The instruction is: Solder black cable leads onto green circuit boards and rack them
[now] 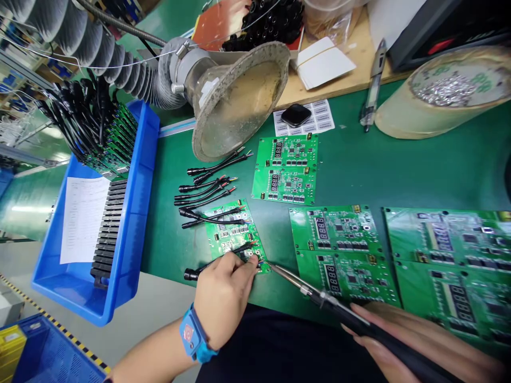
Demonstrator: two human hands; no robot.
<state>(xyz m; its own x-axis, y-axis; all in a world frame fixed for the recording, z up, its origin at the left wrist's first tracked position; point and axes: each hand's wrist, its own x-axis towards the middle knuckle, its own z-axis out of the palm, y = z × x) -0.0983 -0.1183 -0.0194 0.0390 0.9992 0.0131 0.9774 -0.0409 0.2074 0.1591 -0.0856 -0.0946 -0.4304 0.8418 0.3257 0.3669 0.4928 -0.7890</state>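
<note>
My left hand, with a blue wrist strap, pinches a black cable at the lower edge of a green circuit board. More black cables lie across that board's upper part. In my right hand is a soldering iron, its tip close to the board's lower right corner, by my left fingertips. Whether the tip touches is too small to tell. Other green boards lie at the centre and right, and loose cables sit above the worked board.
A fume extractor hood hangs over the back. On the left, a blue bin holds boards with cables and a paper. Behind lie a pen, a tilted round container, a label sheet and a wooden shelf.
</note>
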